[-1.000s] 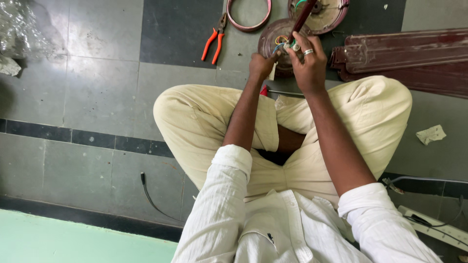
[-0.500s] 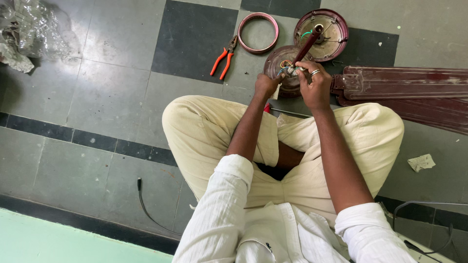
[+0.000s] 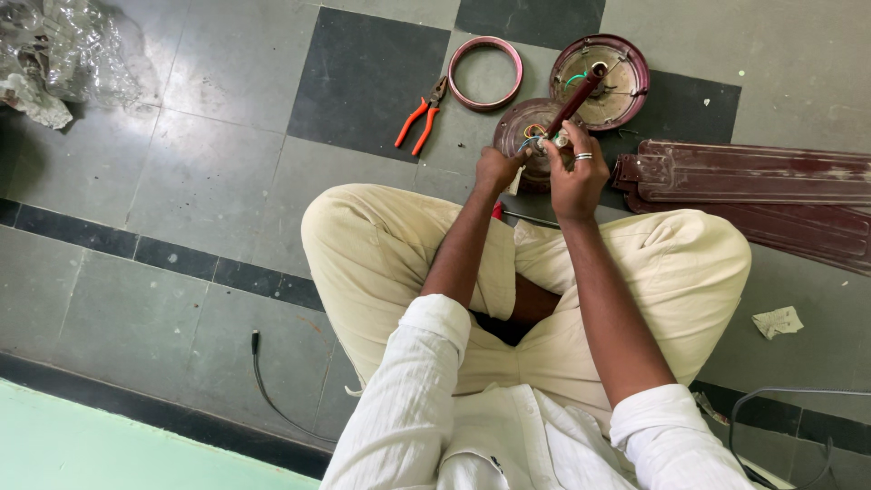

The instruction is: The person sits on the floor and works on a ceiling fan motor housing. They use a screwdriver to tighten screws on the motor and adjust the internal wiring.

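Both hands are working right at the top centre of the frame, over the person's crossed legs. The right hand (image 3: 575,172), with a ring on 1 finger, is gripping the lower end of a dark maroon rod (image 3: 575,98) where some small pale wire ends are sticking out. The left hand (image 3: 497,169) is curled up just beside it, fingers pinching at the coloured wires (image 3: 533,136) coming out of the round motor housing (image 3: 515,127) underneath. Can't really tell how tight that pinch is, the fingers are hiding it.

The rod is leaning up and to the right, crossing over a 2nd round piece, a maroon-rimmed cover (image 3: 606,80) lying open side up just behind the housing. Left of that, a pinkish ring (image 3: 485,73) is lying flat on the floor, and a pair of orange-handled pliers (image 3: 419,123) is sitting just beside it, well clear of the hands.

On the right edge, 2 brown fan blades (image 3: 762,181) are stacked, nearly touching the right knee. A crumpled scrap of paper (image 3: 777,321) is lying lower right, clear plastic wrap (image 3: 63,54) is bunched in the upper left, and a black cable (image 3: 265,381) is trailing across the tiles lower left.
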